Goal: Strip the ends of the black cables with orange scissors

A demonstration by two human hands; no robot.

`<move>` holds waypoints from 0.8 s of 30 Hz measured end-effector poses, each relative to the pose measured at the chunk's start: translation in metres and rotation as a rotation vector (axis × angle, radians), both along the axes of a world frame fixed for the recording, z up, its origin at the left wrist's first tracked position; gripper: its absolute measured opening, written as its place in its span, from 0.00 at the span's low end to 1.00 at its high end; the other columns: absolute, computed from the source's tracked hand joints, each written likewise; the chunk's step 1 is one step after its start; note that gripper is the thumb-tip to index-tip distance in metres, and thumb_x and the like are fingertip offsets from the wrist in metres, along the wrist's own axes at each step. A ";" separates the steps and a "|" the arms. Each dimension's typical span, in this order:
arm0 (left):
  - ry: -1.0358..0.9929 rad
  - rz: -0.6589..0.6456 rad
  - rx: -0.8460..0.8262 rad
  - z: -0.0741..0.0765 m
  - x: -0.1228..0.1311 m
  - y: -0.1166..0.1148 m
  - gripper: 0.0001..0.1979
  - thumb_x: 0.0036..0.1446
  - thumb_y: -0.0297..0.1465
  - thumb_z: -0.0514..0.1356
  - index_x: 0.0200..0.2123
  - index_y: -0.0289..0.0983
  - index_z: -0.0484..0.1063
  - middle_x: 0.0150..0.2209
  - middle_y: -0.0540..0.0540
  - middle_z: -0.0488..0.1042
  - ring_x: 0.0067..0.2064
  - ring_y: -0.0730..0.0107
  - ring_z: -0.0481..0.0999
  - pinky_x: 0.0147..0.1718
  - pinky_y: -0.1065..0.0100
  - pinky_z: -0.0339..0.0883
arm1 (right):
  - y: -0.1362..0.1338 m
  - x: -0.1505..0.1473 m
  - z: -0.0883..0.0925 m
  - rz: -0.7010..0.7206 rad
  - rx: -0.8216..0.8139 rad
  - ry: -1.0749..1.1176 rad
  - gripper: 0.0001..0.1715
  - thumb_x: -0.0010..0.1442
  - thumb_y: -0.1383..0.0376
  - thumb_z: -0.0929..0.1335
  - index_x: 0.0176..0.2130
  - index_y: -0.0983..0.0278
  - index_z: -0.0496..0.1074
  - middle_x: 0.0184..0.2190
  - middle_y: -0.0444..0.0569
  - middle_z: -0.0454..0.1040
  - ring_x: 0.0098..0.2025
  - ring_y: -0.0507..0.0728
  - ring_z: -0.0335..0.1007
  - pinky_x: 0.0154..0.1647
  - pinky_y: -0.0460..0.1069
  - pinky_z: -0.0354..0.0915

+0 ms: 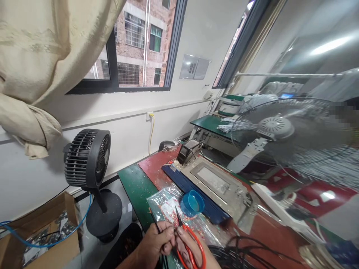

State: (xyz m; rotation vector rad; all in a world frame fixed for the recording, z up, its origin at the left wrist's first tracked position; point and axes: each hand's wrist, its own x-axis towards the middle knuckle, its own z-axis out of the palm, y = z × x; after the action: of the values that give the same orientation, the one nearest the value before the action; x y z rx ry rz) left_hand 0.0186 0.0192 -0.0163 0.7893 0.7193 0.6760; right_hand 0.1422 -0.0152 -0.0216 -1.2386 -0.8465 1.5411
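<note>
My left hand (158, 239) is closed on a thin black cable (154, 217), whose end sticks up past the fingers. My right hand (193, 243) holds red-handled scissors (202, 251), their dark pointed blades (177, 216) directed away from me. Both hands meet fingertip to fingertip at the table's near edge; what lies between the fingertips is hidden. Just beyond them lies a clear plastic bag (159, 198) strewn with small red scraps. On the bag stands a round blue dish or ring (193, 203). A bundle of black cables (244, 252) lies to the right of my right hand.
A beige-and-blue machine (202, 213) occupies the red-and-green table (131, 186), with a black tape dispenser (188, 151) behind. To the left stand a black fan (89, 160) and a cardboard box (67, 239). A large fan (276, 127) is at right; a blurred person (347, 116) appears at the far right.
</note>
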 end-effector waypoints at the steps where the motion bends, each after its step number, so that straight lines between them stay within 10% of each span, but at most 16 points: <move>1: -0.006 0.010 -0.006 0.000 0.000 0.000 0.22 0.40 0.49 0.63 0.21 0.34 0.64 0.15 0.55 0.60 0.16 0.84 0.51 0.18 0.71 0.38 | 0.000 0.001 -0.005 0.013 0.019 -0.009 0.32 0.47 0.42 0.66 0.14 0.66 0.63 0.06 0.38 0.56 0.07 0.43 0.48 0.08 0.40 0.42; 14: -0.025 -0.079 0.018 0.006 -0.004 0.001 0.21 0.42 0.47 0.62 0.20 0.34 0.63 0.15 0.55 0.60 0.15 0.85 0.48 0.17 0.71 0.37 | -0.003 -0.007 0.030 -0.139 -0.145 0.128 0.30 0.34 0.44 0.73 0.14 0.67 0.63 0.06 0.37 0.58 0.08 0.42 0.48 0.08 0.39 0.42; 24: -0.027 -0.143 0.075 0.007 -0.007 0.002 0.20 0.44 0.46 0.61 0.20 0.34 0.65 0.15 0.54 0.61 0.15 0.85 0.49 0.16 0.71 0.38 | -0.006 -0.001 0.017 -0.048 -0.175 0.223 0.30 0.39 0.45 0.71 0.15 0.67 0.63 0.07 0.37 0.58 0.07 0.40 0.46 0.07 0.38 0.42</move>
State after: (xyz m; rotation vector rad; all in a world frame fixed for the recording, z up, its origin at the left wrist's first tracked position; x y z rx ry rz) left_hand 0.0111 0.0212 -0.0091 0.8904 0.6094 0.5856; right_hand 0.1415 -0.0214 -0.0049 -1.1732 -0.5439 1.7057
